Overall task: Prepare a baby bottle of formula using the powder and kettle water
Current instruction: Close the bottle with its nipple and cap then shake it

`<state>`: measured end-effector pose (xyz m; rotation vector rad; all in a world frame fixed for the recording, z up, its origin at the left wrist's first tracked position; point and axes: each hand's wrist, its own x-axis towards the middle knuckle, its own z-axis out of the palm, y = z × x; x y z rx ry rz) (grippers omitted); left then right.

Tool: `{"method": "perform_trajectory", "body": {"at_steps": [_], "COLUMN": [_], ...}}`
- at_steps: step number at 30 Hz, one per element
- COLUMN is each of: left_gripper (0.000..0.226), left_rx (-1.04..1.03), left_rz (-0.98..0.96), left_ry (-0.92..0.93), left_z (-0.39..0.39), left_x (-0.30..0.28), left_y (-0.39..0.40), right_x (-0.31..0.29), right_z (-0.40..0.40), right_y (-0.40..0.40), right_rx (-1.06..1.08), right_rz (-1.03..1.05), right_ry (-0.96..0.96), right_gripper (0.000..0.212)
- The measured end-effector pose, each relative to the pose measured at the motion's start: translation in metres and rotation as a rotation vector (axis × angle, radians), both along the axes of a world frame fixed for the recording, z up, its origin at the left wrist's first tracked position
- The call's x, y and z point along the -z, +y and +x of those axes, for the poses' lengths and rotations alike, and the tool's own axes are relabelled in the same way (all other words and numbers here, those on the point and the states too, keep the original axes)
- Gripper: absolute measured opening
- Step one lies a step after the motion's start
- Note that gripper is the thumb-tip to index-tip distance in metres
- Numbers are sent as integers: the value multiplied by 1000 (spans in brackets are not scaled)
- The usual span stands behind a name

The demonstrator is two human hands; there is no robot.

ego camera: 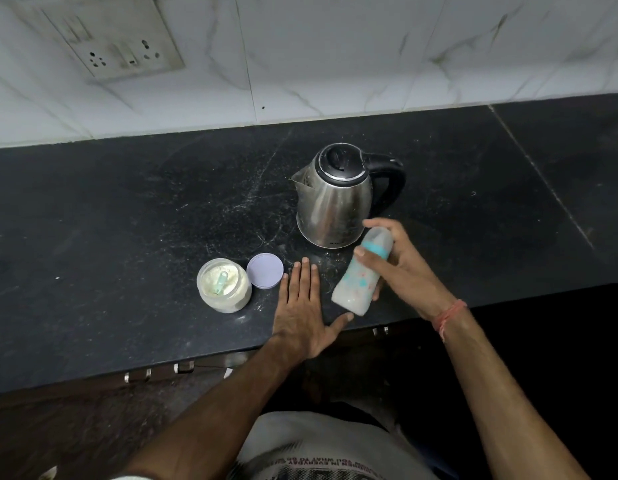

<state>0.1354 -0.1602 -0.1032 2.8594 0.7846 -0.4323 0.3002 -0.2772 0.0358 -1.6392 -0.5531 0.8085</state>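
Black stone counter [110, 220] is seen from above, backed by white marble-patterned wall tiles [335, 57] in which a grimy socket plate [110, 39] is set. A baby bottle [361, 271] is held in the right hand [404, 268], tilted above the counter with its teat end toward the wall; the fingers are curled around its upper part and teal collar, the thumb laid across the near side. Cloudy white liquid is visible through the bottle's printed wall. A reddish thread band [448, 315] is worn on the right wrist. The left hand [304, 313] is laid flat on the counter, palm down, fingers straight and spread, holding nothing, just left of the bottle's base. A steel kettle [335, 199] with a black lid and handle is stood behind the hands, spout to the left. An open powder jar [224, 289], with a pale green scoop [221, 282] resting in the powder, is placed left of the flat hand, its lilac lid [265, 271] lying beside it, touching or nearly so.
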Motion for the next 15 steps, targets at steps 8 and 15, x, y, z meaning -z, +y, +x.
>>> {"method": "perform_trajectory", "body": {"at_steps": [8,15], "left_gripper": [127,129], "left_rx": [2,-24], "left_rz": [-20,-11], "left_ry": [-26,-24], "left_z": [1,2], "left_x": [6,4], "left_y": [4,2], "right_x": [13,16], "right_z": [-15,-9], "right_y": [-6,-7], "right_rx": [23,228], "right_rz": [4,81], "right_ry": [69,138], "right_gripper": [48,43]}}
